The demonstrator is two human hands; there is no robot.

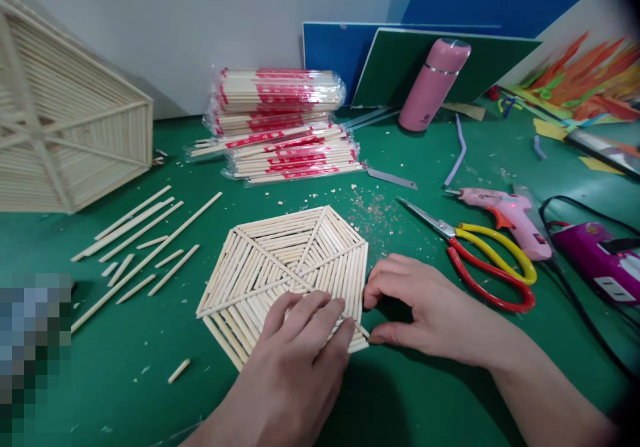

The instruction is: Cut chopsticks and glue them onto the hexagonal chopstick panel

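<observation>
A flat hexagonal panel of glued wooden sticks (280,260) lies on the green table (410,394) in front of me. My left hand (295,360) rests on its near edge with the fingers stretched flat, pressing the sticks down. My right hand (425,307) is at the panel's right edge, fingers curled, its fingertips against the panel's side and its thumb by the near right corner.
Loose cut sticks (135,247) lie to the left, below a large stick structure (65,120). Packs of chopsticks (280,127) sit behind the panel. Scissors (480,254), a pink glue gun (505,217), a purple tool (595,260) and a pink bottle (433,84) are at right.
</observation>
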